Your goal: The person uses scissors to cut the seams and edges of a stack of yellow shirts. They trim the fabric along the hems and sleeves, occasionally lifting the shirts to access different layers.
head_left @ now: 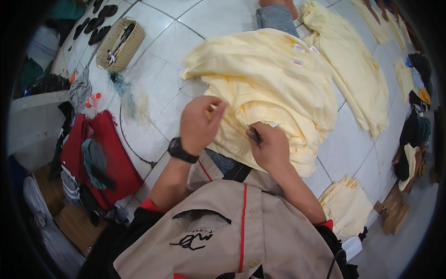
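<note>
Pale yellow garments (274, 65) are spread in a heap across my lap and the floor in front of me, with small white labels (297, 61) on the upper part. My right hand (271, 148) is closed around a small dark tool (253, 134); its exact kind is mostly hidden by the fingers. It rests over the bunched fabric. My left hand (200, 122), with a black watch on the wrist, hovers at the cloth's left edge. Its thumb and fingers are drawn together in a pinch; what they hold, if anything, cannot be made out.
On the white tiled floor, a woven basket (121, 44) holds dark tools at the upper left. Red cloth (100, 158) lies to my left near a bottle (93, 99). More yellow garments (357, 69) lie at right, with a folded pile (346, 204) beside me. Another person's leg (277, 19) is ahead.
</note>
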### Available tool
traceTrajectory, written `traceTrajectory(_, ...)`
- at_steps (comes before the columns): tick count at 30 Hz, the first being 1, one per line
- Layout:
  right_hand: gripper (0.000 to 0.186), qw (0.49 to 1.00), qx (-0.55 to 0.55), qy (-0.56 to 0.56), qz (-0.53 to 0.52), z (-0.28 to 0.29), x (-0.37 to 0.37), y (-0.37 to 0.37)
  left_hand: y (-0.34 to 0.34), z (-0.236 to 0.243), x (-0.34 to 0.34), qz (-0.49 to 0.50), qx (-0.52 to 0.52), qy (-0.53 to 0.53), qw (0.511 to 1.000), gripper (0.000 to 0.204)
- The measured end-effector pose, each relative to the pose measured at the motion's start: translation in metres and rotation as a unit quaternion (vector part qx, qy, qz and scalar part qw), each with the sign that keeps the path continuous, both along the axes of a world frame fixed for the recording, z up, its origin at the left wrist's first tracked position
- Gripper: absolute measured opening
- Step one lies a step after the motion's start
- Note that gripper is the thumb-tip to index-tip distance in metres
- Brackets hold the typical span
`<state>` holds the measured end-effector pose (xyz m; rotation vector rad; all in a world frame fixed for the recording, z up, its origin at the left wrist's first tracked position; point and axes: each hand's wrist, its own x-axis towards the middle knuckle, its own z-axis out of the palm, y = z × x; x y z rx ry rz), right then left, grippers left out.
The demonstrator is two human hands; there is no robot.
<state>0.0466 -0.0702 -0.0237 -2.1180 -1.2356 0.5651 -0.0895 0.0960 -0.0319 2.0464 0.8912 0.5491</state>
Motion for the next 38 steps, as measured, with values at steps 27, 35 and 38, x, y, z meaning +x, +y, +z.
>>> traceTrajectory(27, 0.013, 0.935, 0.113, 0.302, -0.147, -0.015, -0.003, 0.036, -0.019, -0.021, 0.011, 0.062, -0.570, -0.263, 0.776, 0.035)
traceTrajectory(35, 0.014, 0.854, 0.072, 0.485, -0.171, -0.009, 0.013, 0.028, -0.022, -0.024, 0.007, 0.069, -0.558, -0.292, 0.774, 0.039)
traceTrajectory(38, 0.016, 0.884, 0.076, 0.428, -0.170, -0.007, 0.009, 0.033, -0.021, -0.024, 0.008, 0.082, -0.590, -0.306, 0.742, 0.043)
